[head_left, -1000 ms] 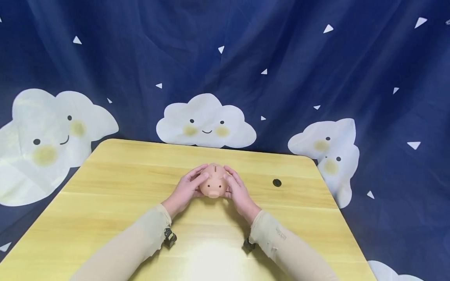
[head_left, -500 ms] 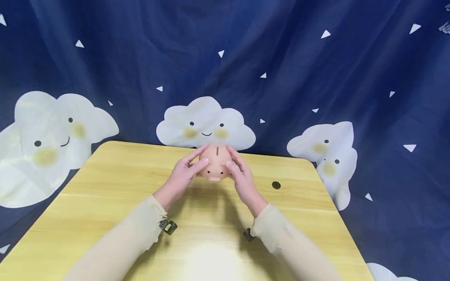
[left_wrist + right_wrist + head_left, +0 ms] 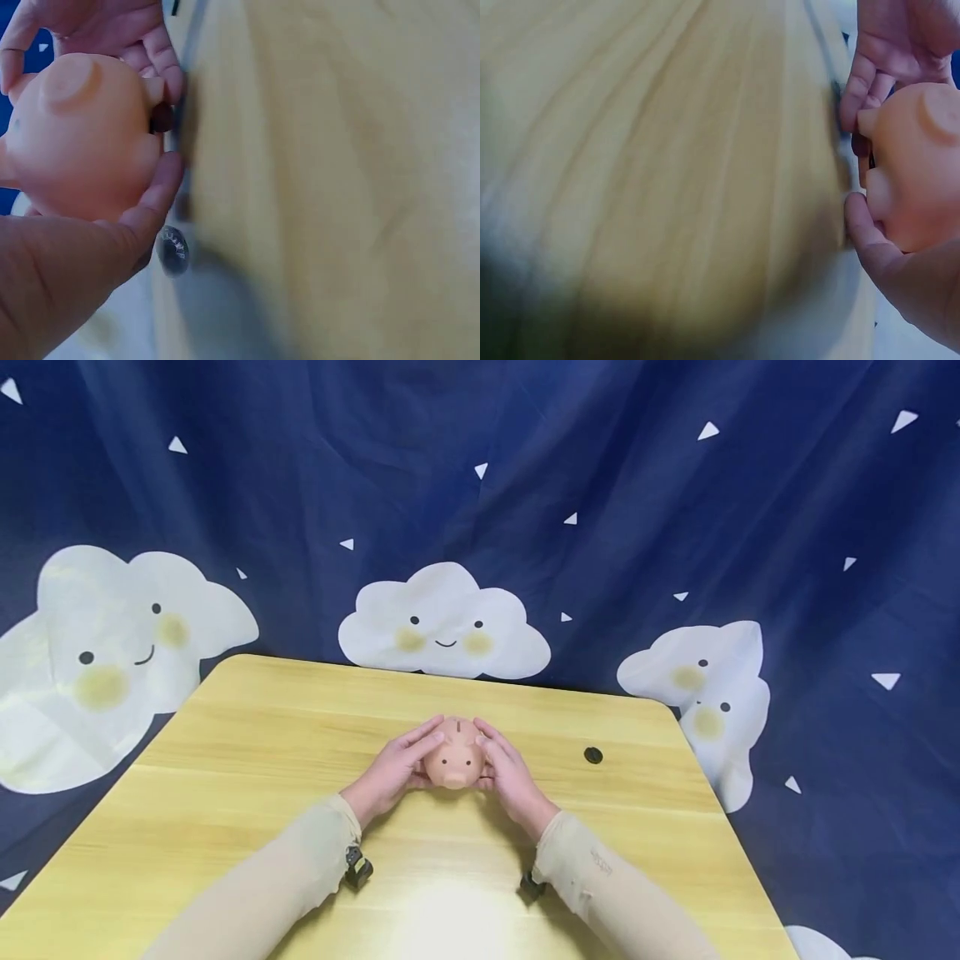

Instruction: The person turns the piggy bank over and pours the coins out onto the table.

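Piggy bank point(image 3: 453, 756) is held over the table point(image 3: 285, 743), snout point(image 3: 454, 780) pointed toward the wearer; the rounded body's long axis cannot be told. Its sides are gripped by left hand point(image 3: 395, 767) and right hand point(image 3: 513, 774), fingers point(image 3: 422, 730) spread body-wide and curled around. Its slot point(image 3: 458, 726) is aligned front to back.

Taking the table point(image 3: 247, 760) as the clock face in the head view, a dark blue curtain point(image 3: 480, 410) hangs beyond its 12 o'clock edge, dotted with white triangles point(image 3: 708, 432). A smiling cloud point(image 3: 445, 625) is printed at 12, a larger cloud point(image 3: 112, 618) near 10, and a creased cloud point(image 3: 712, 689) between 2 and 3. A black disc point(image 3: 593, 756) lies on the wood between 2 and 3; a bright glare point(image 3: 457, 922) shines at 6.
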The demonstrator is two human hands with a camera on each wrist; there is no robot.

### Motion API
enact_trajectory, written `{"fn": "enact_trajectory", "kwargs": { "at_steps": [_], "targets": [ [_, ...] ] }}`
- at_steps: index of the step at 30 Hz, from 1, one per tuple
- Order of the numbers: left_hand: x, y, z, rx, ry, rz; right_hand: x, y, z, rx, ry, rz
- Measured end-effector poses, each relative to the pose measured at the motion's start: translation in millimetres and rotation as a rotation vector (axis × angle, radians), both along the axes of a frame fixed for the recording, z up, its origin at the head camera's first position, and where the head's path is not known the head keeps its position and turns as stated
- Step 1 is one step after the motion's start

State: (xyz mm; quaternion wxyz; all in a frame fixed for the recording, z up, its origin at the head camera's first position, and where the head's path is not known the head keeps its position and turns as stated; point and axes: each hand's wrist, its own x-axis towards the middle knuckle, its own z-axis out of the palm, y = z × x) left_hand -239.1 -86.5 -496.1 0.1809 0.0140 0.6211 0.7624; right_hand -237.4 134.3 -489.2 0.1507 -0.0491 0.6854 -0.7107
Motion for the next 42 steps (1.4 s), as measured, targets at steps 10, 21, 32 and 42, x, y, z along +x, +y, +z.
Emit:
{"fn": "enact_trajectory", "kwargs": {
  "at_steps": [10,21,32,42],
  "targets": [
    [-1.1,0.4,0.2,0.004,-0.013,0.001,-2.6,-0.1,0.7,0.009,-0.011,0.007],
    [-4.0,0.4,7.4,-0.015,0.002,-0.001,-4.3,-0.1,16.4,0.021,-0.038,0.005],
    [-7.5,0.8,42.2,-0.053,-0.011,-0.012,-9.9,-0.8,43.9,-0.014,-0.063,0.021],
    [4.8,3.7,64.4,-0.151,0.336,0.027,7.4,0.3,46.4,0.027,0.311,-0.107]
  ]
}}
